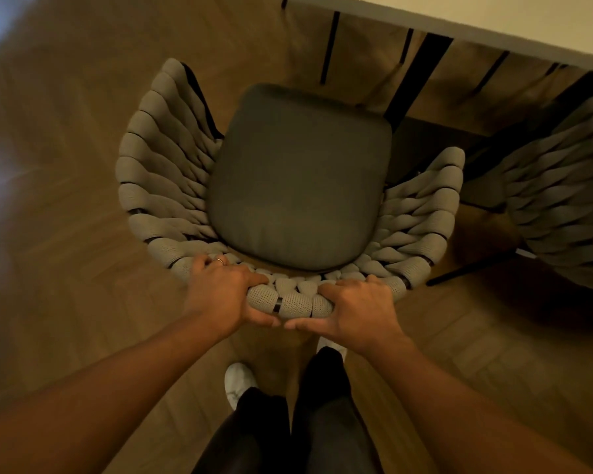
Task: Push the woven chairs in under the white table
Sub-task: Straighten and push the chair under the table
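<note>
A grey woven chair (pixel 298 172) with a dark seat cushion stands in front of me, seen from above. Both hands grip the top of its curved backrest. My left hand (pixel 221 292) wraps the rim left of centre, and my right hand (pixel 356 311) holds it right of centre. The white table (pixel 493 15) runs across the top right corner. The chair's front edge lies just short of the table edge, next to a dark table leg (pixel 416 77). A second woven chair (pixel 562 200) stands to the right, partly under the table.
Wooden herringbone floor (pixel 65 200) lies all around. My legs in dark trousers and white shoes (pixel 238 381) stand directly behind the chair. Thin black legs of other chairs (pixel 331 46) show beneath the table.
</note>
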Tool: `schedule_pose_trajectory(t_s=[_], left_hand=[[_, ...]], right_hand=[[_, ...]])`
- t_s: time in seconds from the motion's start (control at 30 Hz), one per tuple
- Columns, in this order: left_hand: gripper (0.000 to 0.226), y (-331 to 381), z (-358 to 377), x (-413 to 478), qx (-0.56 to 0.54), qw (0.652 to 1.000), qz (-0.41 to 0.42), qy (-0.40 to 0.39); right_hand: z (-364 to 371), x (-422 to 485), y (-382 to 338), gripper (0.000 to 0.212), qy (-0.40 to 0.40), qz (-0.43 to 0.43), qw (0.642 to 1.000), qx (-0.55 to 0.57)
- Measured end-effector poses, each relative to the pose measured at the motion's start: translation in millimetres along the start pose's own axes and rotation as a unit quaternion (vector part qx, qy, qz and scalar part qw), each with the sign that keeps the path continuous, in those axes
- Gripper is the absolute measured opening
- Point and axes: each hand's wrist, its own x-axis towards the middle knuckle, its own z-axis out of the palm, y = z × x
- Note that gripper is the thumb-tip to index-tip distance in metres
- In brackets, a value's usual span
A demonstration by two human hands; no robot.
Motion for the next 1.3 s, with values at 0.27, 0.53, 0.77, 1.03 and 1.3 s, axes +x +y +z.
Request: schedule_pose_trajectory(t_s=[0.27,0.53,0.77,1.03,1.3], left_hand=[[0.082,35,-23,36,-0.010,1.000,0.019,-0.015],[0.087,38,-19,41,-0.003,1.000,0.021,-0.005],[0.111,52,-16,47,-0.036,0.998,0.048,-0.012],[0.103,83,-18,50,-0.039,0.991,0.127,-0.030],[0.086,92,-16,55,-0.026,0.992,0.122,-0.020]], right_hand=[[-14,13,47,0.096,-0.021,0.019,1.000,0.006],[-22,14,54,0.084,0.010,0.071,0.992,0.103],[-29,3,108,0.055,0.060,0.213,0.975,-0.011],[-34,14,139,0.103,0.056,0.393,0.888,0.231],[-28,31,147,0.098,0.132,0.480,0.768,0.404]])
